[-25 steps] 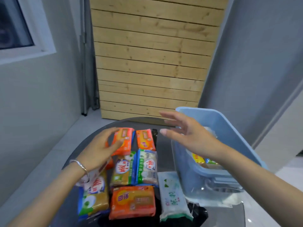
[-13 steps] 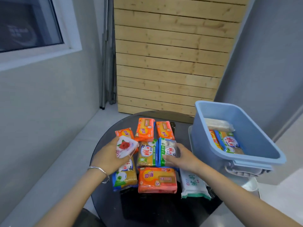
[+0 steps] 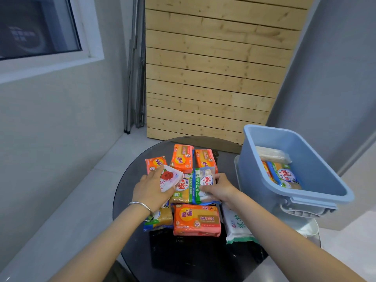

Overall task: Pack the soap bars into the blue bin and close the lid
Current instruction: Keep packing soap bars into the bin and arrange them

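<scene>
Several wrapped soap bars lie on a round dark glass table (image 3: 130,204). My left hand (image 3: 150,190) grips a white soap bar with a red rose (image 3: 169,178), held just above the pile. My right hand (image 3: 220,187) closes on a blue-and-green wrapped soap bar (image 3: 203,183) in the middle row. A large orange bar (image 3: 196,219) lies in front, and two orange bars (image 3: 182,159) sit at the back. The blue bin (image 3: 317,180) stands open at the right with a few bars (image 3: 282,174) inside. A pale lid (image 3: 237,169) sits under the bin.
A white and green pack (image 3: 236,226) lies by my right forearm. A wooden slatted panel (image 3: 213,68) leans on the wall behind the table. Folded metal legs (image 3: 135,78) stand in the corner, and a window (image 3: 36,27) is at the upper left.
My right hand came from above the bin down to the blue-and-green bar. My left hand picked up the white rose bar. The camera view shifted left.
</scene>
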{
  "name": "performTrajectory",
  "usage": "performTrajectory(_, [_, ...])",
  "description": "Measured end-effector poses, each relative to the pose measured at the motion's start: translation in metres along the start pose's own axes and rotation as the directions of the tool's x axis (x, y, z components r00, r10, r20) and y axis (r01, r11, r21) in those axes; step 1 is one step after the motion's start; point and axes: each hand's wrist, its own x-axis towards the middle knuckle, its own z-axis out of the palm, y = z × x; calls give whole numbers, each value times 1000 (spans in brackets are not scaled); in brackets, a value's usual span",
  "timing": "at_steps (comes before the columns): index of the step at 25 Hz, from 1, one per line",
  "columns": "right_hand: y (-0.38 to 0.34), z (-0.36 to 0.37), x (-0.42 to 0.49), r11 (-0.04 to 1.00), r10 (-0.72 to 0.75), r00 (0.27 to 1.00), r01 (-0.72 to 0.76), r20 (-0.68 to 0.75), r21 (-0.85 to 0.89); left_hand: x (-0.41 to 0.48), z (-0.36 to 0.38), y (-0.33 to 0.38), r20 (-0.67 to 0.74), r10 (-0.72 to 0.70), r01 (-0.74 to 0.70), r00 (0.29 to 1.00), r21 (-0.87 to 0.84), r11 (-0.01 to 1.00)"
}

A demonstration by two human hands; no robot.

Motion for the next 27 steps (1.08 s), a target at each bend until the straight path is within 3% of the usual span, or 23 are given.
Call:
performTrajectory(2, [-2,-3,-2,997,17,1000,-18,-14,-75,1,1,0,-2,-2,2,1000,1,1000])
performTrajectory(5, [-7,-9,-10,1000,-20,997,18,-75,-23,2,0,0,37,-4,3,999,24,1000])
performTrajectory(7, [-17,-16,-21,992,-110,985,116,-132,40,2,-4,2,68,-3,2,998,14,1000])
performTrajectory(9, [-30,-26,-36,966,-248,956,257,-157,39,3,-15,12,0,39,-38,999,-149,988])
performTrajectory(11, [-47,-40,-54,928,-362,920,371,-148,34,7,-31,35,-59,73,-92,996,-472,877])
performTrajectory(13, [-63,-54,-70,901,-426,899,432,-102,48,12,-51,67,40,102,-31,994,-794,607])
performTrajectory(15, [-73,-69,-83,885,-462,886,463,-20,52,17,-63,95,147,143,80,979,-917,391])
performTrajectory(19, [-83,-113,-91,867,-498,860,496,110,44,25,-61,133,104,180,45,978,-952,303])
performTrajectory(24, [-88,-191,-85,887,-374,879,432,296,-164,28,-33,183,101,254,64,962,-987,148])
performTrajectory(27, [-86,-228,-78,876,-376,856,454,353,-167,32,-21,215,92,324,58,941,-992,113])
